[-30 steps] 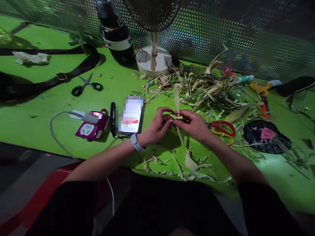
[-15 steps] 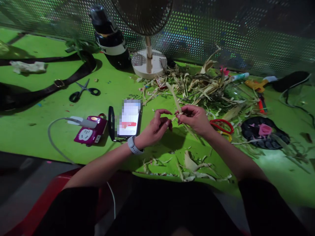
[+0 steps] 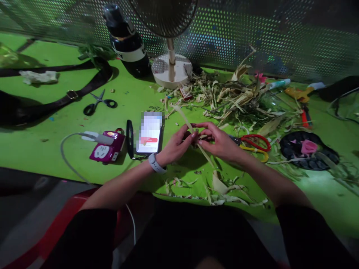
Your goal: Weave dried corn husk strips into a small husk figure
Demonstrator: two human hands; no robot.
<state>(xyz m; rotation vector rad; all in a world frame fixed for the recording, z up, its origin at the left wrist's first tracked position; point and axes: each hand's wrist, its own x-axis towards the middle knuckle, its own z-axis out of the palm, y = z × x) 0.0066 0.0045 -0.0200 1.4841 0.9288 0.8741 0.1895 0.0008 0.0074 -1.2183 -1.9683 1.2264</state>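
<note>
A pale strip of corn husk (image 3: 183, 116) runs slantwise between my hands, its upper end standing free and its lower end hanging toward the table. Pinched around its middle are the thumb and fingers of my left hand (image 3: 178, 145), which wears a watch with a light band. My right hand (image 3: 220, 145) meets it from the other side, thumb and fingertips closed on the same strip. The fingertips partly hide the spot where they meet. Red-and-yellow-handled scissors (image 3: 255, 142) lie beside my right wrist, and husk scraps (image 3: 220, 185) are strewn below my hands.
A heap of dry husks (image 3: 232, 93) lies behind my hands. To the left are a lit phone (image 3: 150, 134), a purple power adapter (image 3: 108, 147) with a cable, and black scissors (image 3: 99, 102). A fan (image 3: 171, 73) and dark bottle (image 3: 130, 52) stand behind; a black tray (image 3: 291, 157) sits right.
My left hand has moved in and closed on the husk strip. The strip has shifted left and now leans more. My right hand has moved slightly left, its fingers still at the strip.
</note>
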